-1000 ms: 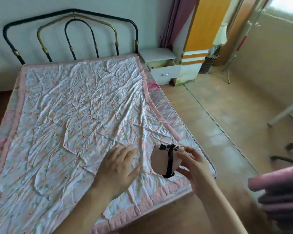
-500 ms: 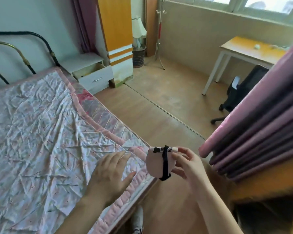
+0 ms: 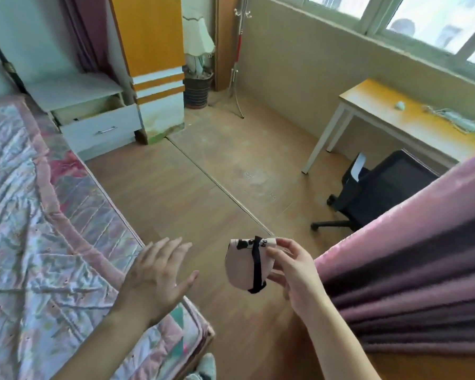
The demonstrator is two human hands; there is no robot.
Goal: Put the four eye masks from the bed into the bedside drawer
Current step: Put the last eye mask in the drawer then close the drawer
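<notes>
My right hand (image 3: 294,272) pinches a pink eye mask (image 3: 242,266) with a black strap, held in the air over the wooden floor beside the bed. My left hand (image 3: 157,275) hovers flat with fingers spread above the bed's near corner and holds nothing. The bed (image 3: 39,242) lies at the left under a wrinkled floral quilt; no other mask shows on its visible part. The white bedside drawer (image 3: 99,127) stands pulled out at the upper left, under the bedside table top; its inside is hidden from here.
An orange and white cabinet (image 3: 154,67) stands right of the drawer, with a lamp and a coat stand behind. A desk (image 3: 395,119) and a black chair (image 3: 379,193) are at the right. A pink curtain (image 3: 412,270) hangs close to my right arm.
The view has swung to the right, away from the bed toward the floor and the desk. My right hand has carried the mask off the bed's edge. My left hand has lifted off the quilt.
</notes>
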